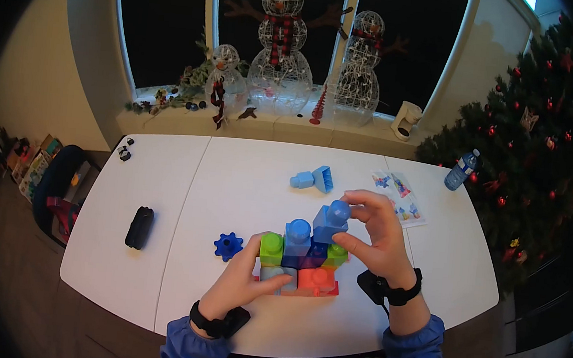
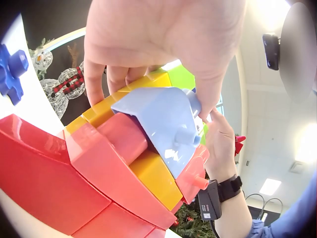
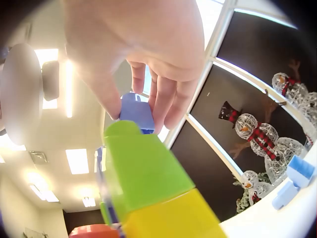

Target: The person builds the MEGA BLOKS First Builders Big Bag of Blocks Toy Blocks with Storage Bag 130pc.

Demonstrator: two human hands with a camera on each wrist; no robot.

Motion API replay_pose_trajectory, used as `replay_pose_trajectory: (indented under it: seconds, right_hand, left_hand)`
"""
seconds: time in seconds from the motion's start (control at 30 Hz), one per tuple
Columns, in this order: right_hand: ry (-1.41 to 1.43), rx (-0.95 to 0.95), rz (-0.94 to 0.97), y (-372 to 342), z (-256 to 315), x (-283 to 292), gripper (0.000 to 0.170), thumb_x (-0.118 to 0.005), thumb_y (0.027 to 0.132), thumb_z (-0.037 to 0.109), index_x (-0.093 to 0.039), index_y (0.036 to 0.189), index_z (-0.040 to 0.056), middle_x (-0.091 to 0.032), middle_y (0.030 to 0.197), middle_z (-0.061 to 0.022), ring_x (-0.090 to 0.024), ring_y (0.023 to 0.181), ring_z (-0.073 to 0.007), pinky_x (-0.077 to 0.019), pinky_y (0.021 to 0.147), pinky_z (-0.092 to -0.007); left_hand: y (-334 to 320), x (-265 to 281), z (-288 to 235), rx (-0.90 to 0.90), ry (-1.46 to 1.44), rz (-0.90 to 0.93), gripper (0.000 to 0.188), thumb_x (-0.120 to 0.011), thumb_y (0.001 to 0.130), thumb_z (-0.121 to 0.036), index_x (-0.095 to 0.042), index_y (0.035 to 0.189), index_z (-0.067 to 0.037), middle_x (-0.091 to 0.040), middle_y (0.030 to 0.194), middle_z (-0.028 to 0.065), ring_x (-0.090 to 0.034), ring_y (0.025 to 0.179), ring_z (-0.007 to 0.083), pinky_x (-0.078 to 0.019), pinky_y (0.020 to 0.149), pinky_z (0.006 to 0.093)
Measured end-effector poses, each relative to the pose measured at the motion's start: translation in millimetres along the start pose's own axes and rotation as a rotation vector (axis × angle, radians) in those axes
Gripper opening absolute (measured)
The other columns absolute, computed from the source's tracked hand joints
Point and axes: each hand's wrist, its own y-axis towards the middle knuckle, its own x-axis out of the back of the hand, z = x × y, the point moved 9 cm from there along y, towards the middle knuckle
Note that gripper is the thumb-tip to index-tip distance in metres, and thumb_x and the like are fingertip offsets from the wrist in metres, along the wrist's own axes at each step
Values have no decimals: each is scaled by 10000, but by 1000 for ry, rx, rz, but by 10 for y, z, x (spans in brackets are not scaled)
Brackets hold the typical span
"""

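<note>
A toy block structure (image 1: 316, 280) of stacked building blocks stands before me at the front middle of the table. My left hand (image 1: 235, 286) grips its left side, fingers behind and thumb across the grey-blue sloped block (image 2: 158, 116) at the front. Between thumb and fingers, my right hand (image 1: 380, 247) pinches a blue block (image 1: 330, 222) at the top right, directly over a dark blue block (image 1: 316, 253). Another blue block (image 1: 298, 234) tops the middle. Green blocks (image 1: 271, 249) sit at both sides, and the right wrist view shows yellow (image 3: 173, 218) beneath green.
A dark blue gear-shaped piece (image 1: 228, 246) lies left of the structure. Farther back are light blue pieces (image 1: 313, 179), a picture sheet (image 1: 408, 208) and a water bottle (image 1: 462, 170). The black case (image 1: 139, 227) lies left, and a decorated tree (image 1: 524, 147) stands beyond the right edge.
</note>
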Motion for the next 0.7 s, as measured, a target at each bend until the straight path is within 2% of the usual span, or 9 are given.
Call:
replay_pose_trajectory:
  seconds: [0.03,0.13,0.2,0.47,0.57,0.67,0.7]
  right_hand:
    - [-88,64,93,13,64,-80,543,-814,867,28,-587,1360,48,-651,1266,-136,-680,1110,-245,-550,961,-361]
    - [-281,147,136,-57,137,-233,496,-814,858,24,-629,1317,60,-662,1218,-153,-680,1094,-280,-547,947,-364]
    - [-205,127,81,-117,43,-228,475,-812,858,21,-645,1300,69,-662,1196,-157,-678,1083,-296,-542,942,-356]
    - [-171,121,51,-129,30,-219,434,-798,873,25,-650,1280,60,-675,1167,-145,-678,1093,-277,-536,945,-352]
    - [-86,-3,181,-20,-98,-96,384,-768,913,68,-651,1278,64,-696,1118,-127,-682,1109,-266,-540,926,-356]
    - [-141,-172,-10,270,-632,218,355,-742,950,166,-656,1285,84,-707,1084,-117,-684,1097,-261,-545,906,-371]
    - [-268,-223,8,372,-821,260,360,-732,957,196,-656,1293,92,-699,1129,-126,-687,1096,-265,-553,904,-385]
  left_hand:
    - [4,4,-6,-9,9,-3,751,-859,850,-259,-448,1425,-7,-641,1266,178,-627,1180,277,-499,997,366]
    - [14,6,4,-24,14,-9,738,-861,853,-244,-455,1427,-19,-634,1283,154,-607,1202,255,-476,1027,366]
    - [16,4,29,-17,-6,-9,744,-870,851,-225,-460,1443,-38,-631,1295,111,-582,1218,225,-442,1071,365]
    - [26,2,24,-8,-7,11,754,-865,862,-219,-447,1463,-39,-622,1325,112,-574,1248,226,-432,1087,369]
    - [51,3,75,-5,-21,19,755,-864,864,-217,-444,1465,-38,-620,1327,116,-574,1249,229,-432,1089,369]
    - [81,2,80,-6,-13,20,751,-862,864,-213,-444,1463,-36,-619,1327,119,-573,1248,230,-433,1088,370]
    - [92,7,73,-9,-4,18,749,-861,865,-210,-445,1462,-35,-618,1328,120,-573,1247,230,-434,1088,370]
